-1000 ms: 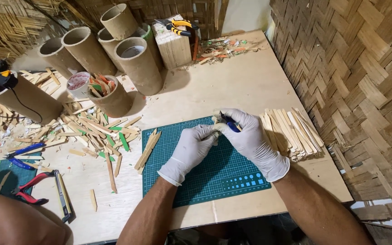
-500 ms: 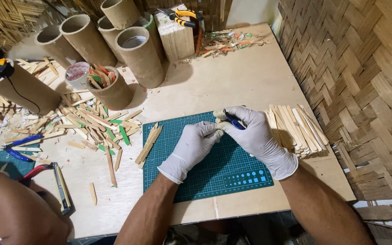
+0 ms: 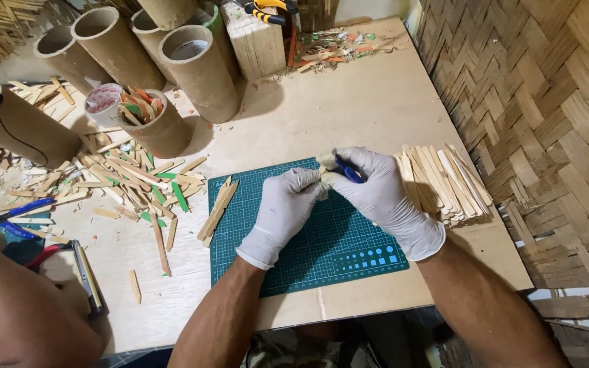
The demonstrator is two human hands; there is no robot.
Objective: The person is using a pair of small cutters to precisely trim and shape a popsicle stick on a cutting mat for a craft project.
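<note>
Head view looks down on a pale wooden table (image 3: 349,116) set against a woven bamboo wall (image 3: 553,136) on the right; at the far left stand several tall cardboard tubes (image 3: 202,75), one shorter tube (image 3: 161,126) stuffed with coloured and plain sticks, and left of it a loose scatter of flat wooden sticks (image 3: 124,180) spreads over the table. A green cutting mat (image 3: 294,252) lies near the middle, with two or three plain sticks (image 3: 217,208) resting on its left edge. A neat stack of plain wooden sticks (image 3: 444,180) sits just right of the mat, beside the right hand. Both hands wear white gloves and meet above the far edge of the mat: the left hand (image 3: 284,208) has its fingers closed on a small pale wooden piece (image 3: 326,163), and the right hand (image 3: 376,194) has its fingers wrapped around a blue-handled cutter (image 3: 348,169), whose tip touches that piece. Blue-handled pliers (image 3: 18,215) and a red-handled tool (image 3: 69,262) lie at the near left, by a bare forearm (image 3: 22,307)
</note>
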